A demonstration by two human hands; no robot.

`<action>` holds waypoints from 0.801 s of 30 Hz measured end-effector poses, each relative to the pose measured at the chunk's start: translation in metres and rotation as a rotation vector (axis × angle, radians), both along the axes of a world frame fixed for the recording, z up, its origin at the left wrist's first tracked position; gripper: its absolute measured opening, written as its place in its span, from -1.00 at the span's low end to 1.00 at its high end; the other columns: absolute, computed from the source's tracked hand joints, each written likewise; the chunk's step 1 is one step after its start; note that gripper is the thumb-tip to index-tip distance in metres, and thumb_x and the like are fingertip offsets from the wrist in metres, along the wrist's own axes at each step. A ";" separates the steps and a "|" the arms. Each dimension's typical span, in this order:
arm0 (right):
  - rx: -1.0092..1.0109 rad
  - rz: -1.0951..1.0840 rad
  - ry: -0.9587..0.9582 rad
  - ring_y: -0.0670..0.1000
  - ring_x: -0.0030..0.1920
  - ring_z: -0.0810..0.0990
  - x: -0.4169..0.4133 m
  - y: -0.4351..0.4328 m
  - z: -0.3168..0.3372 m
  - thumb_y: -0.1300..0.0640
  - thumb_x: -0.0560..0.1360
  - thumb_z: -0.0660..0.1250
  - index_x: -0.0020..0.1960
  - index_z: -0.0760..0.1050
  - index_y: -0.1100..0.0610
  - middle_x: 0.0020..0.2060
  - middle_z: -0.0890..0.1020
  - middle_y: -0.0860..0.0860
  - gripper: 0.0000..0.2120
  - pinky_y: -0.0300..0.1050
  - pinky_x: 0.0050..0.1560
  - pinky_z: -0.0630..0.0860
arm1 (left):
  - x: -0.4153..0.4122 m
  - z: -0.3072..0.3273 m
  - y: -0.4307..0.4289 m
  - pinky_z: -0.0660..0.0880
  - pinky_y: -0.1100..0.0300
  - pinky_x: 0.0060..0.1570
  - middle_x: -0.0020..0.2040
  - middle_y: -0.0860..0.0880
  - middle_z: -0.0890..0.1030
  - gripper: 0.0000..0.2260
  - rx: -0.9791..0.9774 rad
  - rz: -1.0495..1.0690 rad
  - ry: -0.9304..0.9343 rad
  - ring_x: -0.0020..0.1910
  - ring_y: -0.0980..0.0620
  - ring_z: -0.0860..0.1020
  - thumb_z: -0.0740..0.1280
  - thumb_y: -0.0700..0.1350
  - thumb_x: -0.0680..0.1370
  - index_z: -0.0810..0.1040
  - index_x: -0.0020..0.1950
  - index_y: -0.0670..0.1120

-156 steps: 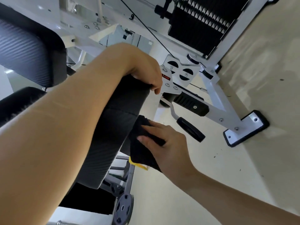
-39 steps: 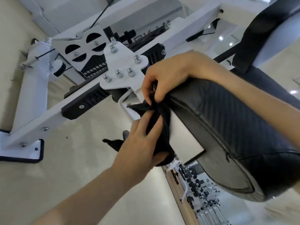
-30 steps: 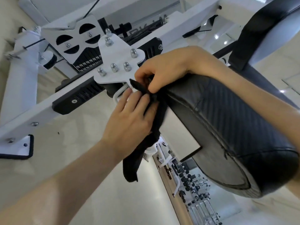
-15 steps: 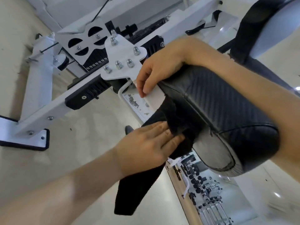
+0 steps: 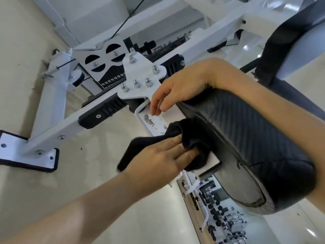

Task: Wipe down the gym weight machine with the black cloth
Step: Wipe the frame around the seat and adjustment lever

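Cloth (image 5: 158, 138), one, lies bunched under your left hand (image 5: 158, 159), whose straight fingers press it against the pad (image 5: 246, 138). Your right hand (image 5: 177, 90) hangs relaxed just above, holding nothing, forearm across the pad.

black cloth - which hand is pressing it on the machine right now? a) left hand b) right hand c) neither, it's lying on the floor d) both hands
a: the left hand presses the black cloth against the underside of the black pad, while the right hand hangs over the pad's end with relaxed fingers, clear of the cloth.
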State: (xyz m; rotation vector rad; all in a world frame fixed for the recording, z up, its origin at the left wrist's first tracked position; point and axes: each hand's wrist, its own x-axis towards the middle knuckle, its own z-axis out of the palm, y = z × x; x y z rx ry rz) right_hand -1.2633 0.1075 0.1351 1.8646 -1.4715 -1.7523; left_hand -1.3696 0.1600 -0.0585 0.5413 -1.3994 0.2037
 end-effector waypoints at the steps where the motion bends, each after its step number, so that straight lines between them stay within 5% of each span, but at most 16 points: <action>1: 0.002 0.000 -0.009 -0.21 0.20 0.54 0.000 -0.001 0.000 0.06 0.62 0.20 0.25 0.52 -0.10 0.14 0.62 -0.20 -0.75 -0.20 0.33 0.34 | 0.002 -0.002 -0.010 0.37 0.06 0.37 0.29 -0.11 0.57 -0.65 -0.005 0.008 0.018 0.35 -0.12 0.47 0.22 -0.19 0.56 0.39 0.35 -0.14; 4: -0.013 0.023 -0.037 -0.21 0.17 0.53 0.001 -0.001 0.001 0.09 0.62 0.21 0.25 0.54 -0.07 0.11 0.61 -0.19 -0.74 -0.32 0.25 0.36 | 0.020 -0.002 -0.051 0.49 0.03 0.20 0.13 -0.12 0.65 -0.67 0.048 0.001 0.010 0.18 -0.15 0.58 0.17 -0.21 0.52 0.48 0.27 -0.15; 7: -0.033 0.016 -0.069 -0.18 0.21 0.49 0.001 -0.006 0.000 0.07 0.62 0.20 0.29 0.50 -0.12 0.19 0.57 -0.18 -0.72 -0.23 0.30 0.33 | 0.039 -0.005 -0.081 0.60 0.00 -0.14 0.02 -0.18 0.65 -0.54 0.218 0.042 0.056 -0.03 -0.26 0.62 0.29 -0.35 0.33 0.55 0.23 -0.20; 12: -0.153 0.049 -0.199 -0.18 0.35 0.41 0.001 -0.013 0.002 0.10 0.63 0.19 0.42 0.38 -0.09 0.37 0.46 -0.15 -0.63 -0.30 0.37 0.26 | 0.007 0.013 -0.038 0.44 -0.02 0.30 0.33 -0.12 0.52 -0.32 0.352 -0.287 0.315 0.39 -0.16 0.41 0.36 -0.49 0.24 0.48 0.36 -0.18; 15: -0.160 0.053 -0.179 -0.17 0.35 0.40 0.003 -0.014 0.003 0.09 0.64 0.18 0.42 0.38 -0.10 0.37 0.46 -0.15 -0.64 -0.23 0.38 0.26 | -0.016 0.002 0.014 0.30 -0.05 0.42 0.45 -0.05 0.40 -0.37 0.142 -0.394 0.187 0.51 -0.11 0.22 0.33 -0.43 0.38 0.37 0.43 -0.12; 18: -0.169 0.065 -0.161 -0.17 0.32 0.41 0.003 -0.011 0.003 0.05 0.63 0.19 0.38 0.42 -0.15 0.32 0.48 -0.18 -0.67 -0.23 0.32 0.25 | -0.003 -0.005 -0.015 0.28 0.00 0.43 0.35 -0.09 0.51 -0.60 -0.037 -0.290 0.057 0.39 -0.13 0.40 0.14 -0.33 0.53 0.46 0.35 -0.16; 21: -0.167 0.102 -0.158 -0.16 0.29 0.44 0.002 -0.009 0.003 0.03 0.62 0.20 0.33 0.45 -0.19 0.28 0.51 -0.19 -0.69 -0.24 0.24 0.27 | 0.020 -0.007 -0.073 0.30 -0.14 0.33 0.23 -0.21 0.59 -0.55 0.143 -0.070 0.064 0.27 -0.25 0.51 0.23 -0.33 0.41 0.49 0.30 -0.22; 24: -0.140 0.087 -0.169 -0.17 0.28 0.44 0.001 -0.008 0.002 0.03 0.61 0.21 0.31 0.47 -0.21 0.26 0.52 -0.21 -0.70 -0.18 0.34 0.26 | 0.024 0.005 -0.068 0.24 0.00 0.39 0.41 -0.22 0.43 -0.41 0.479 -0.233 0.181 0.46 -0.20 0.30 0.24 -0.39 0.36 0.39 0.41 -0.25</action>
